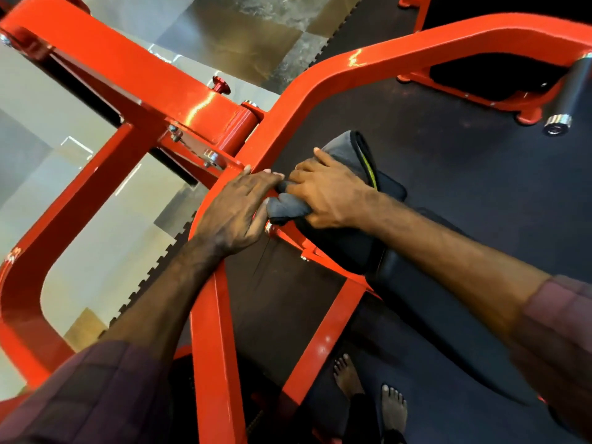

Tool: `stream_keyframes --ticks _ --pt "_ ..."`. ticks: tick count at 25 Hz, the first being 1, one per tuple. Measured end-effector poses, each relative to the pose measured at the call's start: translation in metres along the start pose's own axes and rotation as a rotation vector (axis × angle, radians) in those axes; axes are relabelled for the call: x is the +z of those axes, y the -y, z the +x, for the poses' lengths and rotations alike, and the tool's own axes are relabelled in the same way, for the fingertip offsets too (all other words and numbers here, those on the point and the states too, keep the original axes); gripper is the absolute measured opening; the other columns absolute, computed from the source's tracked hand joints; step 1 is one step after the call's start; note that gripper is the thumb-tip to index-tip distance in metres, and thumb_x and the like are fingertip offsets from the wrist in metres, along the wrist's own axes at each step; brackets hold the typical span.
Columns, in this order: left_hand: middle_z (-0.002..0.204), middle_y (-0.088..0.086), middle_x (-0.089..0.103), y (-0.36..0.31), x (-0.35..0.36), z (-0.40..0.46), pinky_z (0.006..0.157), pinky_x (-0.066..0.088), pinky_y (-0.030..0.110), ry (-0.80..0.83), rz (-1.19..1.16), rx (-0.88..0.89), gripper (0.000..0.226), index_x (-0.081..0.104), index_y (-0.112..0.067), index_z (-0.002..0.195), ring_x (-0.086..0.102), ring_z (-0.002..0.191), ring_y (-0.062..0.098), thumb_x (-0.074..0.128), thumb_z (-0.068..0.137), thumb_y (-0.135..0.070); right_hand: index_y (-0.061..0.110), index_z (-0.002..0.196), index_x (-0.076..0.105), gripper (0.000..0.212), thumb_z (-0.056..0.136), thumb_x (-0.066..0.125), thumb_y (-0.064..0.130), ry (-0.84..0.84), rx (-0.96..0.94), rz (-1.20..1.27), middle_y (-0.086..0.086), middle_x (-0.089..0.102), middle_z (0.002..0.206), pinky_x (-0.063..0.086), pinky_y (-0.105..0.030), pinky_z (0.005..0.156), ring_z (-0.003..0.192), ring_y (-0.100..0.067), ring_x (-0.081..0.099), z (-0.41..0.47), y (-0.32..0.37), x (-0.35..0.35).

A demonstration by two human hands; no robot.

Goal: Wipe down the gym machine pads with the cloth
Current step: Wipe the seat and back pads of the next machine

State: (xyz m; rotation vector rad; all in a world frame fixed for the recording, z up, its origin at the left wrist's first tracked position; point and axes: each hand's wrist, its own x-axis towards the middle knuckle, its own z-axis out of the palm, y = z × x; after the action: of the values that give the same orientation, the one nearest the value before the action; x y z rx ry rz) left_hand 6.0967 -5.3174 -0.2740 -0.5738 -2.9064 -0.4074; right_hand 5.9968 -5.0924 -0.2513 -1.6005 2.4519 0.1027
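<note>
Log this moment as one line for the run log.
step: wiping pad | right hand: grips grey cloth on black pad | left hand: rests on red frame | status: in progress

No readable text, label or number on anything here

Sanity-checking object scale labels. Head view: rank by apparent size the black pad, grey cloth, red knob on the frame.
Largest to smallest, as they appear:
1. black pad, though the hands cover part of it
2. grey cloth, partly hidden under the right hand
3. red knob, also farther from the camera
</note>
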Motion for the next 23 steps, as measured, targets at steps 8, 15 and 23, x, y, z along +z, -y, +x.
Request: stream_keyframes --ticks 8,15,23 --pt "0.152 0.013 0.058 0.0 0.001 0.001 0.128 0.027 0.05 0.013 0.061 -0.028 0.05 0.048 -0.01 0.155 0.048 0.149 0.026 0.041 0.113 -0.035 0.009 0.123 0.073 0.043 0.101 0.037 0.019 -0.142 -0.364 -0.285 -0.007 0.067 0.133 0.012 -0.069 0.125 0.154 -0.042 0.033 -0.06 0.035 0.075" --pt "0.154 0.012 0.058 0.0 0.004 0.002 0.132 0.019 0.048 0.055 0.139 -0.003 0.055 0.047 -0.015 0.156 0.046 0.151 0.024 0.038 0.112 -0.046 0.016 0.125 0.071 0.049 0.083 0.052 0.031 0.022 -0.386 -0.179 -0.005 0.062 0.145 0.017 -0.065 0.126 0.157 -0.033 0.029 -0.17 0.028 0.141" --pt "0.153 0.009 0.058 -0.022 0.006 -0.003 0.128 0.023 0.059 -0.021 0.168 0.035 0.053 0.05 -0.015 0.154 0.052 0.147 0.025 0.045 0.11 -0.044 0.018 0.148 0.058 0.081 0.067 0.064 0.014 0.087 -0.017 0.237 -0.011 0.056 0.15 0.027 -0.059 0.124 0.144 -0.033 0.048 -0.169 -0.058 0.109"
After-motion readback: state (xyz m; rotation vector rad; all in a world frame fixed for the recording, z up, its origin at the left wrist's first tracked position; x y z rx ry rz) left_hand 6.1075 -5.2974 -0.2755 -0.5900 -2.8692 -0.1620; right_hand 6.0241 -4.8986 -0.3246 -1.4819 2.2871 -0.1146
